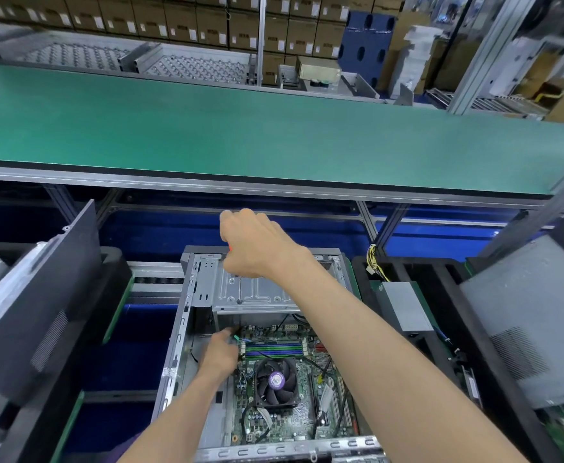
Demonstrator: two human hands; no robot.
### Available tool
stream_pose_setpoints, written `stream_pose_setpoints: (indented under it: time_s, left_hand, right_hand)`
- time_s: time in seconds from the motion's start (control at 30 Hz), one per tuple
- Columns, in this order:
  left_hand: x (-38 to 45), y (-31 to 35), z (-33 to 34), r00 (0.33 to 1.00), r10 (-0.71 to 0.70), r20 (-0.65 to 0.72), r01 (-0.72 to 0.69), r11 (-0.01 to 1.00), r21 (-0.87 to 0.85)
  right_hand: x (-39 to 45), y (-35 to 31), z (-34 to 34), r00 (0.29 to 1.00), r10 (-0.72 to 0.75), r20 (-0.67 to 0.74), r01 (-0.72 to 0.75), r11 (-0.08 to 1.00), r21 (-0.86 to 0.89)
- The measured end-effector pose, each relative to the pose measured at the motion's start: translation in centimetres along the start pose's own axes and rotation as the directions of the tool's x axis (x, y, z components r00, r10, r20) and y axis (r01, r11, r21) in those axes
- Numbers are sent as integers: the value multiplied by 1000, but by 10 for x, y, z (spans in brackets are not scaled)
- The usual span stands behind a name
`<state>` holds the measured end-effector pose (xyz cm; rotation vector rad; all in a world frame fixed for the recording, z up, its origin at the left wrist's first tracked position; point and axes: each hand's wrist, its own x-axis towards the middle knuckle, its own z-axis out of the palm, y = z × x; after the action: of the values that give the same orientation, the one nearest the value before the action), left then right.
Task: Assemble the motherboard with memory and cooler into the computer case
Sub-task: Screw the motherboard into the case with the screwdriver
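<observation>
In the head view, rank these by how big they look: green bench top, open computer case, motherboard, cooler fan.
Largest to smallest as they appear:
1. Green bench top
2. Computer case
3. Motherboard
4. Cooler fan
The arms hide part of the case and board, but the order is clear.

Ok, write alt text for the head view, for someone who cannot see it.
A person's right hand holds a screwdriver with an orange handle upright over the open grey metal computer case, tip on the drive bay. The left hand reaches inside beside the green motherboard with its black fan cooler and memory sticks.
</observation>
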<state>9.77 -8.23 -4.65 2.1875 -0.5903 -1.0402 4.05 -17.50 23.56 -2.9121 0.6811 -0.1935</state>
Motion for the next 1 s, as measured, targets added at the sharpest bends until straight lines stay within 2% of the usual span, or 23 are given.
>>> stream_pose_setpoints:
  time_s: [0.1,0.17,0.27,0.33,0.5,0.57,0.67,0.73,1.0]
  left_hand:
    - [0,0,0,1000,8,-11,-8,1000,-6]
    - [0,0,1,1000,1,-4,-1,1000,-11]
    - [1,0,1,1000,3,4,-3,1000,-9]
    - [1,-1,0,1000,8,2,-8,1000,-13]
    - [2,-2,2,1000,-1,-5,1,1000,-15]
    - [1,-1,1,1000,-6,1,6,1000,-16]
    - [2,-1,1,1000,-7,2,7,1000,-7]
    - [2,-1,0,1000,-1,6,1,1000,-5]
    - [1,-1,0,1000,16,-7,-16,999,47]
  right_hand:
    - [1,0,5,993,65,-100,-81,983,-163]
    - [2,-1,6,992,45,-115,-66,980,-190]
    - [0,-3,3,1000,-3,0,3,1000,-15]
    - [-2,-2,3,1000,-12,22,11,999,45]
    - [1,3,9,991,80,-107,-95,985,-143]
    - [3,1,9,992,65,-107,-84,978,-190]
    - [1,-3,5,1000,5,20,-5,999,-36]
    - [0,-3,2,998,-21,55,20,1000,19]
    - [-5,-1,9,998,47,-30,-46,998,37]
